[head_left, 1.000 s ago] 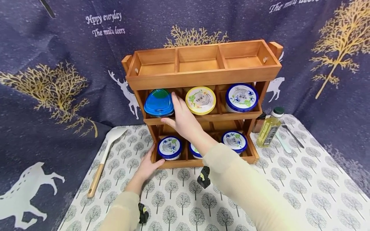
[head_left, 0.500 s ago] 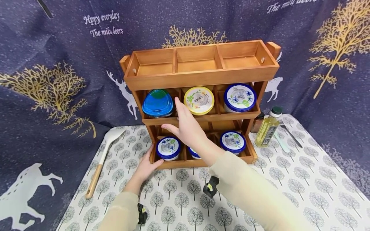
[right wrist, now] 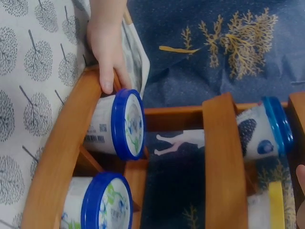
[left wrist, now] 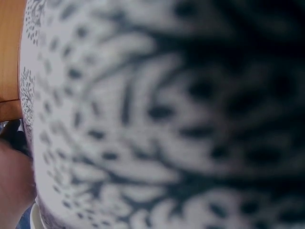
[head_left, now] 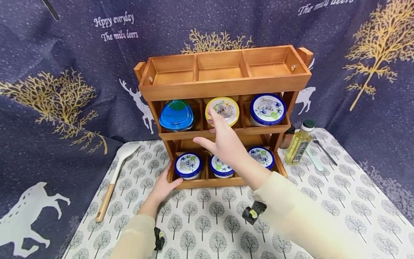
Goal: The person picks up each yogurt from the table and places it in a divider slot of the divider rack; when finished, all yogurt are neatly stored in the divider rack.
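A three-tier wooden rack (head_left: 223, 89) stands on the table. My left hand (head_left: 162, 186) holds its lower left corner, thumb along the front board; the right wrist view shows the same hand (right wrist: 107, 47) beside a blue-lidded tub (right wrist: 128, 125). My right hand (head_left: 228, 144) is raised before the middle tier, fingers spread and holding nothing, fingertips overlapping the yellow-lidded tub (head_left: 230, 104). Left of that sits a tub with a rounded triangular blue lid (head_left: 176, 117), right of it a round blue-lidded tub (head_left: 267, 109). Three blue-lidded tubs (head_left: 187, 165) fill the bottom tier.
A white spatula with a wooden handle (head_left: 110, 196) lies left of the rack. On the right stand an oil bottle (head_left: 298, 145) and a dark-capped jar (head_left: 287, 137), beside a fork (head_left: 325, 149) and a pale green utensil (head_left: 313, 159). A dark patterned cloth (head_left: 97, 72) hangs behind.
My right hand has left the side of the triangular blue-lidded tub and moved right, to before the yellow-lidded one. The left hand keeps its place at the rack's corner.
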### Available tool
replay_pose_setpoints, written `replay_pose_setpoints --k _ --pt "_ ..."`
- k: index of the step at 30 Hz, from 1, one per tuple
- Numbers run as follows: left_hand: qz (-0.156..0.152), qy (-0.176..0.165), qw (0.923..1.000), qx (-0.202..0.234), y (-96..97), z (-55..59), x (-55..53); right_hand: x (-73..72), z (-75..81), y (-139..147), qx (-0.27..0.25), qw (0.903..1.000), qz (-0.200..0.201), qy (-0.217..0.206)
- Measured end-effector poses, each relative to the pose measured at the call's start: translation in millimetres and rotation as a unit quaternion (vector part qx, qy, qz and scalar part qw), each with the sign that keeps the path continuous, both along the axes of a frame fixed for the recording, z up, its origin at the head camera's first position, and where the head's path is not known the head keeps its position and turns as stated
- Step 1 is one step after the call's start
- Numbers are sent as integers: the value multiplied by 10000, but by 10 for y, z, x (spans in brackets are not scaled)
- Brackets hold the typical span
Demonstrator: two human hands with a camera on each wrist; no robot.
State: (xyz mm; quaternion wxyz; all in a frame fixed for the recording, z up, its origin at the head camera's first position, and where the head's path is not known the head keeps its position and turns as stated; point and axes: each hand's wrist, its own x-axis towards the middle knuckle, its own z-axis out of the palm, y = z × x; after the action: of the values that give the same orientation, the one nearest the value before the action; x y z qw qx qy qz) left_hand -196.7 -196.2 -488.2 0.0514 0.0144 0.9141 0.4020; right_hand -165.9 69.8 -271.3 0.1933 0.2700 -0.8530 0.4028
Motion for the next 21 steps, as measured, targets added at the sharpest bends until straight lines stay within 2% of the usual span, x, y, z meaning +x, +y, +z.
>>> replay_pose_setpoints --k 3,10,15,21 --pt "6 21 10000 -4 10 2 -9 9 40 111 -1 9999 -62 134" --pt "-50 2 10000 2 -16 -4 -56 -34 62 365 70 9962 -382 785" --pt "-143 -208 9996 122 -96 -2 -56 -36 50 491 64 9963 -505 690" --pt "-307 -298 9981 453 -222 166 -48 -54 28 720 281 9928 -952 666"
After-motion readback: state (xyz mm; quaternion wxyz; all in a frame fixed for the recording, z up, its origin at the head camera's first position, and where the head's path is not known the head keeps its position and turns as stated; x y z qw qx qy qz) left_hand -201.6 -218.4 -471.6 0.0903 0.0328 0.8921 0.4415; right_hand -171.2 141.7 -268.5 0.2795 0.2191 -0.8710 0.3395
